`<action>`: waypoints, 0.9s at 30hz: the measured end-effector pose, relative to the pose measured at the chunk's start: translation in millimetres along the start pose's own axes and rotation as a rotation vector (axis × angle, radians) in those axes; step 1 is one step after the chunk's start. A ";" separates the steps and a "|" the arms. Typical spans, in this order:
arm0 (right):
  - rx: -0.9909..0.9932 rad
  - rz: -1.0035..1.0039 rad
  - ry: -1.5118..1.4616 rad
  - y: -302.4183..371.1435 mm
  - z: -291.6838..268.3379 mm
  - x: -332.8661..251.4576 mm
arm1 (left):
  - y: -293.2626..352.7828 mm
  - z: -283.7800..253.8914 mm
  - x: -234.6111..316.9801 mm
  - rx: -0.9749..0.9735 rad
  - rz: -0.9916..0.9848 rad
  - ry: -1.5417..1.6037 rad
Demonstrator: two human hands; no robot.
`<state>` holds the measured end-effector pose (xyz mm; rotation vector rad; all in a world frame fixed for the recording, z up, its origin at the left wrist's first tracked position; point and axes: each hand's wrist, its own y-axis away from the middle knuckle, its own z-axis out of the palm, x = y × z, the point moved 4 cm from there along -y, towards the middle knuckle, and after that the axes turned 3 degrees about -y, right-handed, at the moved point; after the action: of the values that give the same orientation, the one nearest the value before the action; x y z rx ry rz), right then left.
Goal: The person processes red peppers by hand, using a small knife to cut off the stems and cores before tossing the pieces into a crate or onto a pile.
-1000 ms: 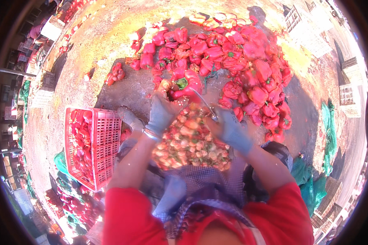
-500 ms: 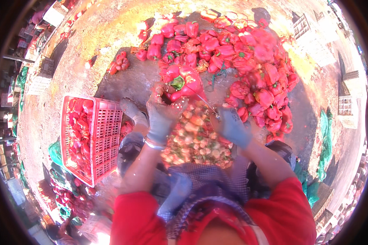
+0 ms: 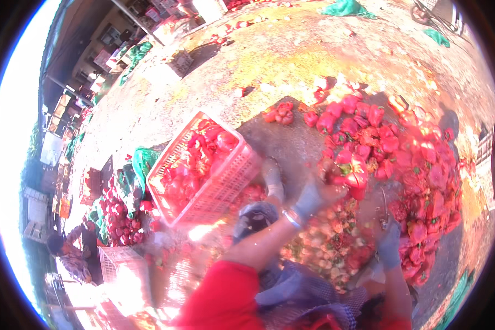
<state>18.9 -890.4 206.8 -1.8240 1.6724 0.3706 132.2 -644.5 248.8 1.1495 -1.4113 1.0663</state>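
Note:
A red bell pepper [image 3: 358,179] with a green stem is in the fingers of my gloved left hand [image 3: 315,199]. My gloved right hand [image 3: 389,245] is closed on a thin metal tool [image 3: 384,204]; its tip points away from me, and its exact shape is blurred. The tool is apart from the pepper. Between and below my hands lies a heap of cut pepper cores [image 3: 323,237], pale and green. A large pile of red peppers [image 3: 423,187] spreads beyond and to the right of my hands.
To my left, a red plastic crate [image 3: 217,190] full of red peppers stands tilted in view. Green netting [image 3: 143,163] and more peppers [image 3: 118,220] lie past it. Another person [image 3: 74,250] sits at the far left, near a pale crate [image 3: 124,269].
The view has swung left, so the crate and the other person show more centrally. My right hand and tool have drawn back from the pepper, which stays in my left hand.

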 end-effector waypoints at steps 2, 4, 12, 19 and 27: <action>0.262 -0.160 -0.003 -11.4 -12.1 -25.3 | 5.7 6.1 13.8 -0.064 0.176 -0.035; 0.103 -0.186 -0.089 -31.1 -13.9 -53.4 | 18.3 8.7 14.6 -0.189 0.119 -0.095; -0.298 -0.020 -0.022 -26.4 0.9 -55.5 | 42.1 9.5 25.0 -0.324 0.193 -0.256; 0.140 -0.408 0.117 -19.6 -1.0 -48.7 | 32.1 29.6 14.6 -0.259 0.289 -0.166; 0.232 -0.300 0.067 -39.2 -24.1 -49.5 | 36.5 17.7 24.7 -0.337 -0.049 0.094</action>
<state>44.2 -866.2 264.6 -1.8882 1.3904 -0.0128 91.8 -658.8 269.5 0.8743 -1.4172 0.7997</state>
